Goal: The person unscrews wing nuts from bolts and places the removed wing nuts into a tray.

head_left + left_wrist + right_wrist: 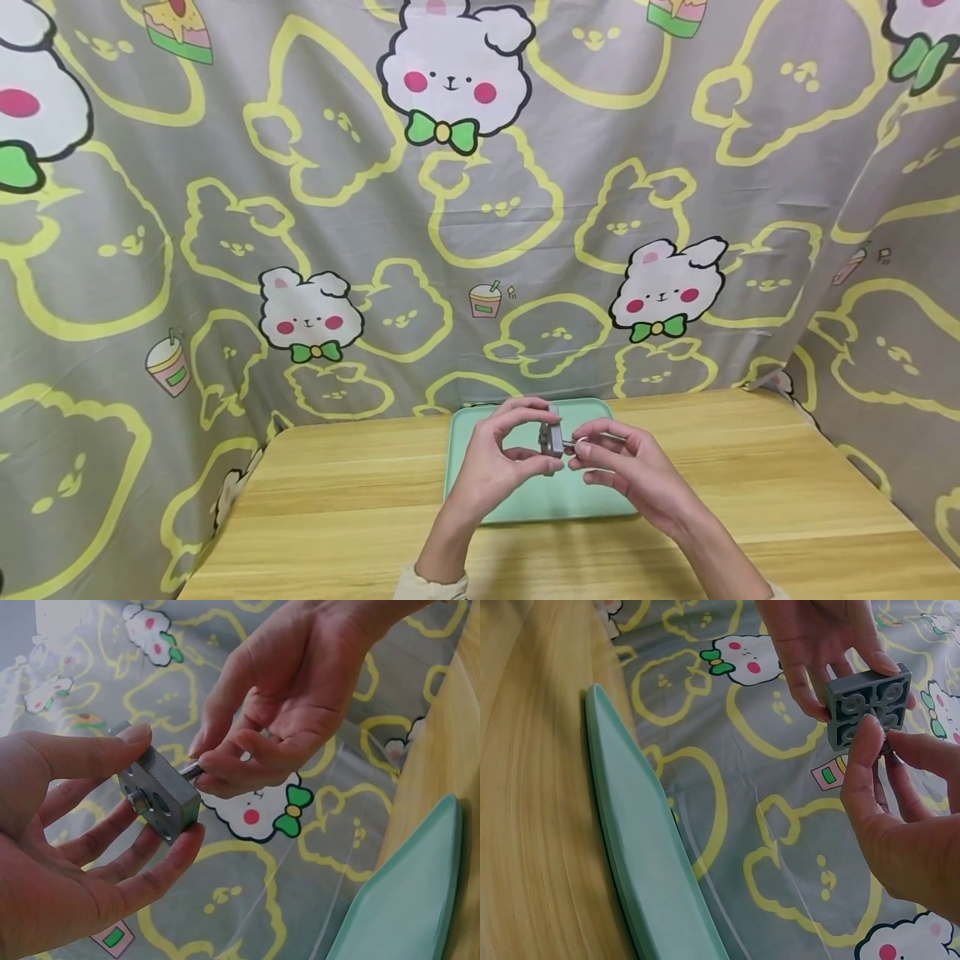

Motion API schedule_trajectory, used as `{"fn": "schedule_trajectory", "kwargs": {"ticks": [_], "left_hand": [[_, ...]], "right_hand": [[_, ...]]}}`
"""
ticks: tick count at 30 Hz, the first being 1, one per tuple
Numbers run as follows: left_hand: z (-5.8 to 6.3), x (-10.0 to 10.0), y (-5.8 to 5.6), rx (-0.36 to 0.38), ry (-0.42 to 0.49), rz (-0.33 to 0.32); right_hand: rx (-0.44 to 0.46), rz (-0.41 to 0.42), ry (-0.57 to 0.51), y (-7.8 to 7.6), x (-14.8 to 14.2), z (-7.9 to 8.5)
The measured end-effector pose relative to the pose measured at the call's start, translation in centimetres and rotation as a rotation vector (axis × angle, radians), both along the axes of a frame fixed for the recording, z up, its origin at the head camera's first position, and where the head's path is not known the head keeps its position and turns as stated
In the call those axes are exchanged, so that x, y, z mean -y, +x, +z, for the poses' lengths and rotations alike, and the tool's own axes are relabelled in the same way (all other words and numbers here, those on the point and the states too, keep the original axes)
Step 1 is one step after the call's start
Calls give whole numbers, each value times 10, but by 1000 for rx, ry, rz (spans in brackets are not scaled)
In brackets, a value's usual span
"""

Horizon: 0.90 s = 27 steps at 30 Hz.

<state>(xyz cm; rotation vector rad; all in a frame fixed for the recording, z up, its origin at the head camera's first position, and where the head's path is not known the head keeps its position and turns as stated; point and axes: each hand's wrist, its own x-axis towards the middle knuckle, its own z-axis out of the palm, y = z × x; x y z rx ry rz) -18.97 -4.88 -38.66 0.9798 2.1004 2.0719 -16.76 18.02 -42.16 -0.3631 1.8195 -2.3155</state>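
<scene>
My left hand (pixel 491 462) holds a small square grey block (pixel 169 787) between thumb and fingers, its edges pinched from either side. Round holes and a protruding metal stub (pixel 137 800) show on the face toward the left palm. The opposite face has several ring-shaped recesses, seen in the right wrist view. From that side, my right hand (pixel 633 467) pinches a thin metal rod (pixel 192 771) that meets the block. Fingertips hide the rod's outer end, so its kind cannot be told. Both hands are raised over a mint-green tray (pixel 517 510).
The tray lies on a light wood-grain table (pixel 360 500), near its back edge. A grey curtain (pixel 465 342) with cartoon rabbits and yellow outlines hangs behind the table and along both sides.
</scene>
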Motion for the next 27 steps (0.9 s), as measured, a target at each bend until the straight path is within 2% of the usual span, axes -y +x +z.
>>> {"fn": "schedule_trajectory", "kwargs": {"ticks": [7, 19, 27], "left_hand": [[0, 1, -1, 0, 5, -6], [-1, 1, -2, 9, 6, 6], [0, 1, -2, 13, 14, -2]], "right_hand": [[-108, -57, 84, 1, 3, -1], [-265, -141, 133, 0, 7, -4], [-270, -119, 122, 0, 7, -4]]}}
